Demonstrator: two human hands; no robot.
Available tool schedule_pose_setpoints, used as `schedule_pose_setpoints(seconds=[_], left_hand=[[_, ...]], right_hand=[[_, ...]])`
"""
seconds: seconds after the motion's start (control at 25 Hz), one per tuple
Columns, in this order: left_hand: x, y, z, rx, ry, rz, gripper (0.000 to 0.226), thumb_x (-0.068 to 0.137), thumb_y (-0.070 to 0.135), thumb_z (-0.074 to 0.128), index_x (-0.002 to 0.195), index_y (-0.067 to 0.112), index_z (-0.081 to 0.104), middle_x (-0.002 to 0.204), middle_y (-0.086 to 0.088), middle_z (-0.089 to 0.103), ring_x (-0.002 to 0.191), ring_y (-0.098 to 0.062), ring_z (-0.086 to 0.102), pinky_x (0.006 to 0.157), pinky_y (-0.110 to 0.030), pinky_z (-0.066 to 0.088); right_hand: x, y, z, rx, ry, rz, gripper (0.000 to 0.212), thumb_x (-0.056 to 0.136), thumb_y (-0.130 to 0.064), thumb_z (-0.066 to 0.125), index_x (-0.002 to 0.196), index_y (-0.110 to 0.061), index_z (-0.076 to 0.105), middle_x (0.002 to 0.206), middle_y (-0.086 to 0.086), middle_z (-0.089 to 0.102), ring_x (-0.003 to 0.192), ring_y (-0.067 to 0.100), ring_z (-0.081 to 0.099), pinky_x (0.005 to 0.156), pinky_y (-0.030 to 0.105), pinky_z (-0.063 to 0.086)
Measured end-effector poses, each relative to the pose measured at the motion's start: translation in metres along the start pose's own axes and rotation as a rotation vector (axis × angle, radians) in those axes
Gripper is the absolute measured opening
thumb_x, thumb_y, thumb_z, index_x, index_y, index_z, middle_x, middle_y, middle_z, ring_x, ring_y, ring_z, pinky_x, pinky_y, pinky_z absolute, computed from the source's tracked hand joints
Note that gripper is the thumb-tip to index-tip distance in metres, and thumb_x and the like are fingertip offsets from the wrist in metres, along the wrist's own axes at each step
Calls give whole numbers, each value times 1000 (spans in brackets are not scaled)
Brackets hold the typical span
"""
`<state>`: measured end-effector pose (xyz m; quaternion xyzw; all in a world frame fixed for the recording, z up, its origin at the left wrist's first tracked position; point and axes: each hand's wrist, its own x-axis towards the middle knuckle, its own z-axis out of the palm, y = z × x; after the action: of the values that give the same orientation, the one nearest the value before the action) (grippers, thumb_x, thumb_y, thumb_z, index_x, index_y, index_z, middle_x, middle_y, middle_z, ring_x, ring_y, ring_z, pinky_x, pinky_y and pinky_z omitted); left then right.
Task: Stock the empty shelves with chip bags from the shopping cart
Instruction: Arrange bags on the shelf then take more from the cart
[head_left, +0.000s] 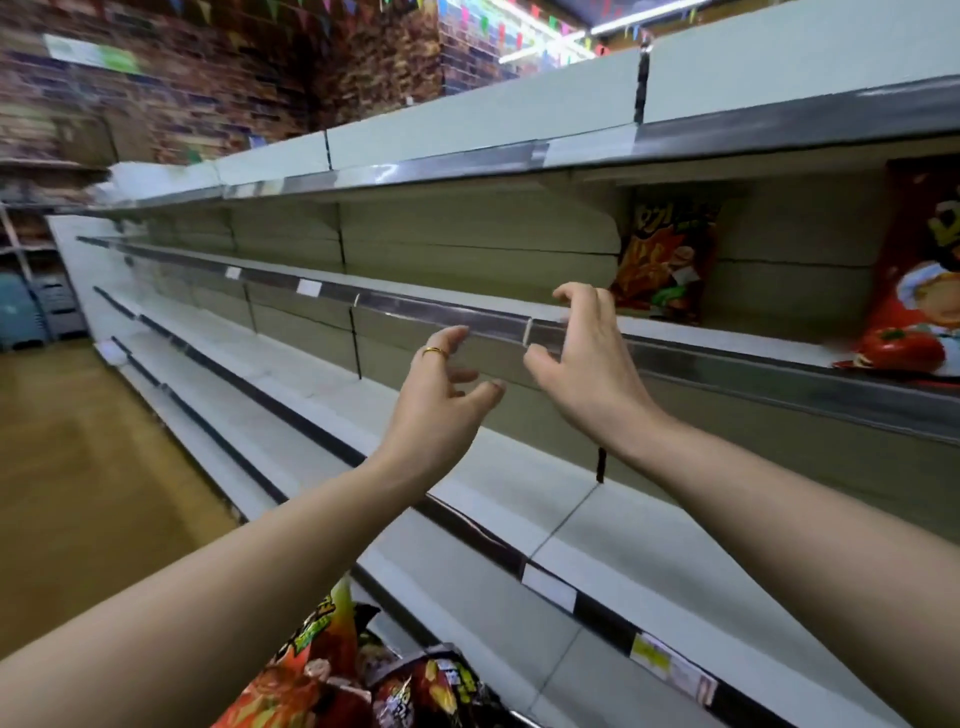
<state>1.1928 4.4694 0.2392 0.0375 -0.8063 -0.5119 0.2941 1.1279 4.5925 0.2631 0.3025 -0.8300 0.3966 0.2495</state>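
My left hand and right hand are raised empty, fingers loosely apart, before the shelf rail. A glossy red-orange chip bag stands upright at the shelf's back, with a red tomato-printed bag further right. More crinkled red-and-black bags lie under my left arm.

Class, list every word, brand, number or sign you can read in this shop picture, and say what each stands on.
Nothing can be quoted with certainty.
Upright orange-red chip bag: yellow lettering, blurred.
Red tomato-picture bag at the right edge: cut off, unreadable.
Red and black chip bags at the bottom: blurred lettering.
White rail tag: too small.
Yellow rail label: blurred.
White-green wall sign: blurred.
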Motion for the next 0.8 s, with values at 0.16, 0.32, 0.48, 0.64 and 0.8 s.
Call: schedule_pose_setpoints(seconds=[0.16, 0.32, 0.48, 0.64, 0.8], left_hand=[[-24, -31, -40, 60, 80, -114, 58, 89, 17, 63, 139, 21, 35, 124, 2, 49, 111, -14, 55, 87, -30, 51], [-45, -57, -77, 108, 235, -241, 53, 89, 13, 62, 137, 15, 39, 104, 12, 55, 91, -3, 58, 76, -18, 43], [-78, -75, -106, 171, 417, -375, 48, 87, 11, 64, 131, 13, 44, 95, 14, 53, 79, 0, 53, 73, -23, 43], [-114, -88, -120, 266, 568, -483, 47, 86, 11, 65, 128, 13, 45, 120, 0, 52, 85, -6, 55, 83, -28, 46], [-149, -95, -118, 336, 634, -607, 47, 87, 11, 64, 130, 12, 44, 123, 0, 48, 94, -11, 54, 74, -21, 43]], right_hand=[[-11, -22, 48, 99, -82, -68, 47, 88, -15, 55, 130, -10, 35, 127, 4, 35, 109, 15, 43, 84, 18, 29], [-26, -36, 99, 239, -239, -145, 46, 86, -12, 56, 128, -9, 38, 126, 6, 38, 105, 16, 46, 84, 26, 39], [-48, -45, 140, 384, -449, -216, 44, 88, -12, 55, 128, -9, 37, 127, 5, 37, 107, 13, 46, 81, 16, 32], [-70, -51, 169, 503, -624, -266, 42, 90, -12, 54, 128, -8, 37, 128, 5, 37, 104, 10, 46, 75, 14, 33], [-89, -49, 191, 579, -749, -312, 42, 90, -12, 54, 129, -8, 37, 129, 6, 37, 105, 10, 47, 79, 14, 32]])
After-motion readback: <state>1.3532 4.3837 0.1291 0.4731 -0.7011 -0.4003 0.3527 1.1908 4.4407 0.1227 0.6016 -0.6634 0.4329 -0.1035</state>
